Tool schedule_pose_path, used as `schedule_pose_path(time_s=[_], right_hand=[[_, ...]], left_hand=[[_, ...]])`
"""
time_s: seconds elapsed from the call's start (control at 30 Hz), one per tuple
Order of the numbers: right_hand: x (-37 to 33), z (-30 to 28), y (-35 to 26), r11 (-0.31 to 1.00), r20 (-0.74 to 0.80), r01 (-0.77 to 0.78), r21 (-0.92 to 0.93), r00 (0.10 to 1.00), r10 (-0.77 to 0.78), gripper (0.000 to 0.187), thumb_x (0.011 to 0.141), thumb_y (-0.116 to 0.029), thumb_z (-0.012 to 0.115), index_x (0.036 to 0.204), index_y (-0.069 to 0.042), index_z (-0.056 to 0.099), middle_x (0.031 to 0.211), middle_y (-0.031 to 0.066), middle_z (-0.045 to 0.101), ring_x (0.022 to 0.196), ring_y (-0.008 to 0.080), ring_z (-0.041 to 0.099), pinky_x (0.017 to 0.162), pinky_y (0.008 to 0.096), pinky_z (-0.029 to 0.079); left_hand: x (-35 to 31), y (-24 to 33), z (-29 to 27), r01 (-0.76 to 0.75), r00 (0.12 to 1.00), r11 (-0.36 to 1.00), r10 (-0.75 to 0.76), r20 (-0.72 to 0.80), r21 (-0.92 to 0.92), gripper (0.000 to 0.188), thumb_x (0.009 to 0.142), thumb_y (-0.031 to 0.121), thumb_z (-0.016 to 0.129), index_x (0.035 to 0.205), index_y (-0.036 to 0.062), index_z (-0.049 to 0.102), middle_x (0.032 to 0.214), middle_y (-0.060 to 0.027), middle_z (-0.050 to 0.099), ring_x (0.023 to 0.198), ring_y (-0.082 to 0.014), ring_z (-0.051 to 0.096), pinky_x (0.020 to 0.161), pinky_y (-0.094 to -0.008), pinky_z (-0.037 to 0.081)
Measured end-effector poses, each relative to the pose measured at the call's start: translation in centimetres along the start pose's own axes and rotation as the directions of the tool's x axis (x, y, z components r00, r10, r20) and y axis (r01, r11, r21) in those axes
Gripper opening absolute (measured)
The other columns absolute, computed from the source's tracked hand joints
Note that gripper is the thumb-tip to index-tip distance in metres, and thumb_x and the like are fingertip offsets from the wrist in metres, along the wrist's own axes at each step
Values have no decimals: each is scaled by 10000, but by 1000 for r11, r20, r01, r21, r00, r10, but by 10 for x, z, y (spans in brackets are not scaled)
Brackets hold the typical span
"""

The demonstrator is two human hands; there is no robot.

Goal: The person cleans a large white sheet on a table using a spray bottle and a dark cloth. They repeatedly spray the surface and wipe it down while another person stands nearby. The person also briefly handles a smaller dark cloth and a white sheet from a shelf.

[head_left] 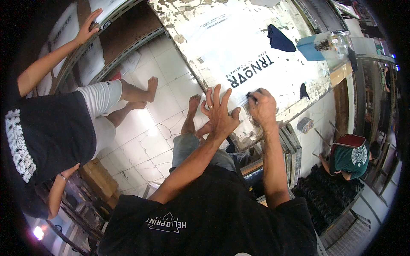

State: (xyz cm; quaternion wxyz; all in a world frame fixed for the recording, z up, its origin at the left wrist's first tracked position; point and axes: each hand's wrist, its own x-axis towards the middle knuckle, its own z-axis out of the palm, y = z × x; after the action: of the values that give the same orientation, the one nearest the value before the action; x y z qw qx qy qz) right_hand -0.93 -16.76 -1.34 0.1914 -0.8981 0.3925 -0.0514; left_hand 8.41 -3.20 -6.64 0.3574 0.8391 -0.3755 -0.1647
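A white plastic bag (213, 51) with black printing lies flat on the worn, paint-flecked table (188, 47). My left hand (220, 113) has its fingers spread over the bag's near edge, a ring on one finger and nothing in its grip. Just to the right, my right hand (262, 106) is curled with bunched fingertips pressed down on the bag beside the print. A small dark bit shows at those fingertips; its kind is hidden. A folded navy cloth (281, 39) rests on the bag's far right part. Nearer the right edge lies a smaller dark cloth piece (304, 91).
A clear container with blue liquid (316, 48) stands at the table's right edge. On the left, a person in a black shirt (55, 132) has one hand on a rack (128, 45). Frames (290, 153) lean below the table. Another person (352, 160) sits at far right.
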Motion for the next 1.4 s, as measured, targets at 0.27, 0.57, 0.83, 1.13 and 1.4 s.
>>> schedule_pose_path(time_s=[0.27,0.57,0.83,1.13,1.4], right_hand=[[-2,-2,4,993,1,1,117,1000,-2,137,765,-75,725,889,-25,752,880,170,680,825,366,674,745,459,563],[-5,2,2,999,-130,17,43,991,-11,134,779,-74,722,904,-35,751,880,163,678,850,346,671,739,443,561],[-13,5,2,994,-94,78,71,993,-71,154,779,-77,729,926,-41,756,941,153,689,849,345,675,752,440,568],[3,22,-28,994,-83,58,92,995,-50,188,771,-86,731,952,-45,760,955,138,681,891,335,671,774,431,563],[9,21,-31,996,-90,22,87,996,-14,130,764,-74,712,869,-6,747,844,158,653,827,350,656,739,452,555]], left_hand=[[0,-2,4,-31,999,999,31,-31,-14,690,757,265,750,1403,131,549,1574,-163,322,1491,-411,171,1079,-648,153],[0,1,1,-11,1000,1000,11,-28,-25,738,706,188,787,1401,129,546,1567,-150,330,1501,-384,161,1066,-640,159],[0,2,2,10,999,999,-11,-34,-33,804,712,194,781,1456,104,489,1573,-150,328,1500,-377,170,1063,-636,165],[1,3,5,9,999,999,-7,-34,44,800,775,212,723,1507,74,431,1582,-159,312,1504,-378,165,1063,-647,158],[0,1,3,15,1000,1000,-15,-3,12,749,858,349,665,1519,92,424,1579,-180,307,1492,-409,162,1029,-721,158]])
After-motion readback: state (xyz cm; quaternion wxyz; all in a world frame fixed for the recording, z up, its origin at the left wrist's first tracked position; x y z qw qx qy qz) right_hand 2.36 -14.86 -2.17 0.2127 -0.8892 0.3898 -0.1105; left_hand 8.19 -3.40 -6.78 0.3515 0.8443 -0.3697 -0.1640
